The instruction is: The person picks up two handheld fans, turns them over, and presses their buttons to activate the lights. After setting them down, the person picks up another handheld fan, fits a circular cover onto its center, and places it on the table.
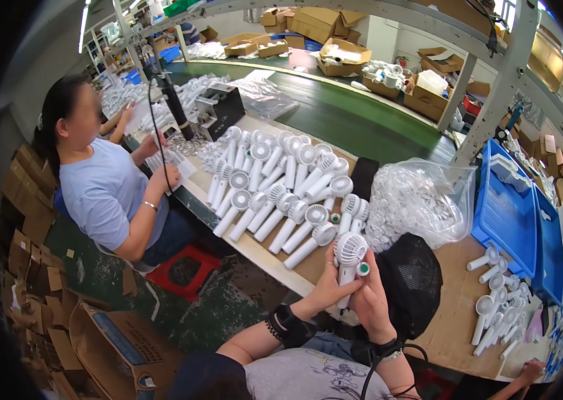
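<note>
A white handheld fan (350, 251) stands upright between my two hands, its round grille at the top. My left hand (331, 285) is closed around the left side of its handle. My right hand (373, 301) closes on the handle from the right, fingers pointing up. At the right hand's thumb side sits a small round piece with a green centre (363, 269); whether it is attached to the fan cannot be made out. Just beyond my hands, several similar white fans (295, 180) lie in rows on the table.
A clear bag of small white parts (401, 200) and a black mesh bag (415, 280) lie beside my hands. Blue trays (505, 213) and more fans (498, 303) are at the right. A co-worker (105, 173) sits at left, near a black box (220, 110). A green conveyor (341, 103) runs behind.
</note>
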`<act>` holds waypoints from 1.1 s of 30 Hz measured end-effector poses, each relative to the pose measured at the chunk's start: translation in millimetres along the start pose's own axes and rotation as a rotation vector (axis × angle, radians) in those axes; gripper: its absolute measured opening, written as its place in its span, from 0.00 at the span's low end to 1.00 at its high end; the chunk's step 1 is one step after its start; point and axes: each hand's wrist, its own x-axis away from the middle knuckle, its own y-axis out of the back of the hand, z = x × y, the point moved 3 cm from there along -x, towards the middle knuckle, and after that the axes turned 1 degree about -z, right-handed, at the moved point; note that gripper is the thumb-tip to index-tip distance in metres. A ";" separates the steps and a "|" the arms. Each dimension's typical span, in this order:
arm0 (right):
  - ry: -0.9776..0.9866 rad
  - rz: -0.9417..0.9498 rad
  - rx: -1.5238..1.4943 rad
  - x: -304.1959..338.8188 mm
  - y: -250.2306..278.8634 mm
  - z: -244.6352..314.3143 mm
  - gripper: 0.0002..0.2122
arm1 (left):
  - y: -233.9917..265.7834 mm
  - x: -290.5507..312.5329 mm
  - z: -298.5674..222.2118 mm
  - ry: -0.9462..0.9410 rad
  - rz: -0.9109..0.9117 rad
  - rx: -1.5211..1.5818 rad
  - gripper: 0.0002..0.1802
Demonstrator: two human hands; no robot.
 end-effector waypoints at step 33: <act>0.219 -0.245 0.260 58.3 81.1 75.6 0.20 | 98.7 -372.4 46.5 0.355 0.085 -1.044 0.56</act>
